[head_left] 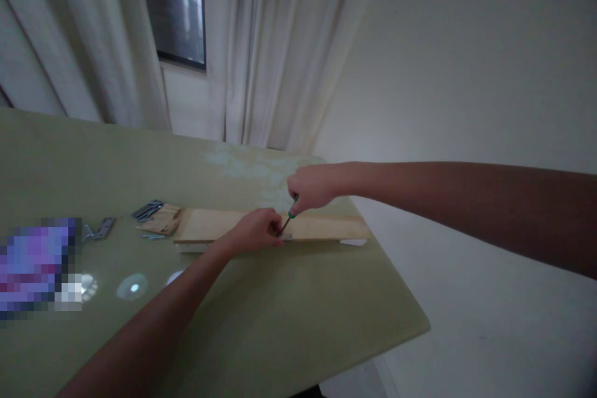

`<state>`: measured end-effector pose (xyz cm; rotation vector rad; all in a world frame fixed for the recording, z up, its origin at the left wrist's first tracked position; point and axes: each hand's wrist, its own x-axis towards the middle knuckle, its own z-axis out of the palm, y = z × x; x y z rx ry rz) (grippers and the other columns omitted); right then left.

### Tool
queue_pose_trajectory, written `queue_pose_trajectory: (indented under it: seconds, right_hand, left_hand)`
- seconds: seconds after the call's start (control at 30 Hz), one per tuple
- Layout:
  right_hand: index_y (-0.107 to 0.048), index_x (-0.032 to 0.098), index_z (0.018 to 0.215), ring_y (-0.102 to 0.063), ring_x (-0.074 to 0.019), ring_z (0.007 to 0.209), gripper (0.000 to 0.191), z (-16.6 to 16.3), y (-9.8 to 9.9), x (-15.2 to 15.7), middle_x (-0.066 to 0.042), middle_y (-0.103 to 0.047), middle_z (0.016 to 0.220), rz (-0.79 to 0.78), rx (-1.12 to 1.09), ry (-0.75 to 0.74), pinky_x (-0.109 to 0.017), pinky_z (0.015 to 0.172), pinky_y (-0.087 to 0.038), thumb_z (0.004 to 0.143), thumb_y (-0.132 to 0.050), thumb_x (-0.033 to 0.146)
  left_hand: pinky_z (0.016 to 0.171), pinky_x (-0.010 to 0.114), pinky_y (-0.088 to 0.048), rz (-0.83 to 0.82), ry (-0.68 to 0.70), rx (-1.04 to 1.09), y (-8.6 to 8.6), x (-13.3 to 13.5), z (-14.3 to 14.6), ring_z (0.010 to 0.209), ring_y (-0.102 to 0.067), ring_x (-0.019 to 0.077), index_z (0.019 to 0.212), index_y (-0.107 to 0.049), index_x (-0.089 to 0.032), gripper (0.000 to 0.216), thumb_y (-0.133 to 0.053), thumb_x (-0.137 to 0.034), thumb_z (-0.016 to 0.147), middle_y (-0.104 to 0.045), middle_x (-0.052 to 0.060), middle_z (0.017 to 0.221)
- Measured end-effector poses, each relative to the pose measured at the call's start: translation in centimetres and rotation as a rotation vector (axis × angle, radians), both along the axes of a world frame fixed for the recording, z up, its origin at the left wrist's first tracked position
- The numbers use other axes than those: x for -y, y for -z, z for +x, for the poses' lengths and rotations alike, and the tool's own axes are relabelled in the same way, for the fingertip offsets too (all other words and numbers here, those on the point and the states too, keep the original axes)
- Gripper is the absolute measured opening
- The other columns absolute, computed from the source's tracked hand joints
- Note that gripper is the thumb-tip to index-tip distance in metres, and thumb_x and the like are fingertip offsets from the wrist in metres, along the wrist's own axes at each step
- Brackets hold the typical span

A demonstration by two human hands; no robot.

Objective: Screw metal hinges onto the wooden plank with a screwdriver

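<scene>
Right grip (308,188) was closed around a green-handled screwdriver (292,214), whose shaft slanted down to a small metal plate (288,237) at the near edge of the wooden board (321,227). Left grip (258,228) was curled over the same spot, its fingers near the shaft's end; whether it pinched anything, I could not tell. The board lay lengthwise toward the right end of the desk (303,317).

Judging by the layout, the work stood partway: the plate sat at the board's edge, and driving a screw there seemed to be in hand. Loose screws (152,209) and a flat metal piece (105,228) lay to the board's left, apparently unused.

The left fingers hid the tool's tip and part of the plate, so any screw's depth could not be judged. A pale strip (198,249) beneath the board was mostly covered, and a purple thing (35,264), cut off at the left, was too pixelated to identify.
</scene>
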<state>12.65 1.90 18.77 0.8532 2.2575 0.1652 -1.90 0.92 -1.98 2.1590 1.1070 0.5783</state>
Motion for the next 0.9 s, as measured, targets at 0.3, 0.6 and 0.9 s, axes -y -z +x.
queue_pose_trajectory:
  seconds: [0.3, 0.6, 0.9]
  right_hand:
    - [-0.083, 0.017, 0.099, -0.074, -0.0232, 0.081, 0.019, 0.7, 0.2, 0.2, -0.011, -0.083, 0.090, 0.000, -0.004, -0.234, -0.033, 0.067, -0.044, 0.098, -0.068, 0.028]
    - [-0.082, 0.022, 0.111, -0.076, -0.0234, 0.090, 0.024, 0.3, -0.3, 0.5, -0.010, -0.083, 0.107, 0.066, 0.017, -0.627, -0.034, 0.070, -0.043, 0.101, -0.061, 0.017]
    - [-0.083, 0.014, 0.087, -0.073, -0.0199, 0.070, 0.031, 0.0, 0.8, 0.7, -0.009, -0.082, 0.082, -0.086, 0.042, 0.081, -0.030, 0.062, -0.046, 0.097, -0.071, 0.041]
  left_hand:
    - [0.063, 0.028, -0.032, -0.030, 0.007, 0.039, 0.2, 0.0, 0.1, 0.069, -0.056, 0.0167, 0.076, -0.068, -0.019, 0.013, -0.079, -0.025, 0.072, -0.065, 0.000, 0.074]
    - [0.063, 0.030, -0.032, -0.047, 0.018, 0.032, 0.1, -0.2, 0.1, 0.068, -0.056, 0.0175, 0.074, -0.069, -0.019, 0.010, -0.078, -0.022, 0.072, -0.066, 0.000, 0.071]
    - [0.064, 0.029, -0.032, -0.030, 0.005, 0.021, 0.2, -0.3, 0.0, 0.070, -0.055, 0.0175, 0.077, -0.068, -0.019, 0.014, -0.080, -0.023, 0.071, -0.065, -0.001, 0.073]
